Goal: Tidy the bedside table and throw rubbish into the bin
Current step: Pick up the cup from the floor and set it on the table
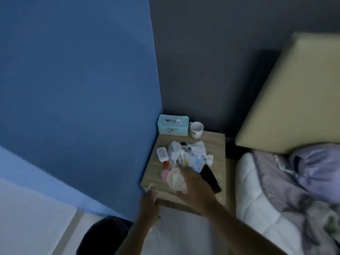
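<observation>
The wooden bedside table [216,144] carries a heap of crumpled white tissues [176,151] and a colourful wrapper [196,161]. Around them lie a small white pack [162,153], a red bit [165,163], a pink round thing [164,174], a pale round cup or lid [174,179] and a flat black object [211,179]. My right hand [193,186] hovers over the pale cup with fingers spread, holding nothing. At the table's front left corner, my left hand [149,203] is curled on a thin clear plastic piece [153,186]. A dark round bin [104,234] stands on the floor below.
A light blue tissue box [173,125] and a white mug [196,129] stand at the back of the table. A blue wall is close on the left. On the right is the bed [257,199], with a beige headboard [294,89] and a rumpled purple duvet [312,172].
</observation>
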Action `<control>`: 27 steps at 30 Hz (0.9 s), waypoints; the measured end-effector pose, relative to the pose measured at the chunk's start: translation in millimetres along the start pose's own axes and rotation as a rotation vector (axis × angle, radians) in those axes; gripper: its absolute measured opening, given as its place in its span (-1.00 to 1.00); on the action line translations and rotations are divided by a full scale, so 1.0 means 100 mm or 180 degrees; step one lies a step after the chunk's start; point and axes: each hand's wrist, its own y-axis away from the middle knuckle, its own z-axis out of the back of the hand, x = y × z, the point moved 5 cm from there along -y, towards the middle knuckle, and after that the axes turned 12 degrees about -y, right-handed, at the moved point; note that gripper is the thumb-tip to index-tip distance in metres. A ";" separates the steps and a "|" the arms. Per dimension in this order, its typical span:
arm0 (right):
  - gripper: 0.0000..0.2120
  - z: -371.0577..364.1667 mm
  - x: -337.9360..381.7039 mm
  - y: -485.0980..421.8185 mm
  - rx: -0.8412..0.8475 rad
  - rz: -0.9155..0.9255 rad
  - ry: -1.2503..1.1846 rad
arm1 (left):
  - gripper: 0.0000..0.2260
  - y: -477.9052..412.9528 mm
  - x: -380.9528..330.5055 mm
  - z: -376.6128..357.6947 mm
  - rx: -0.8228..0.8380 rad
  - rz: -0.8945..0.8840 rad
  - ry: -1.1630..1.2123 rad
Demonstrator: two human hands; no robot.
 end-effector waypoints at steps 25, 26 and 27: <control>-0.19 0.77 -1.86 -2.13 -0.0205 -0.1173 -0.0432 | -0.74 -2.36 -1.87 0.39 -0.0297 -0.0206 -0.0063; -0.18 0.73 -1.92 -2.17 -0.0183 -0.1197 -0.0397 | -0.73 -2.41 -1.85 0.32 -0.0254 -0.0186 -0.0059; -0.17 0.69 -1.98 -2.21 -0.0153 -0.1216 -0.0355 | -0.72 -2.46 -1.83 0.23 -0.0206 -0.0177 -0.0059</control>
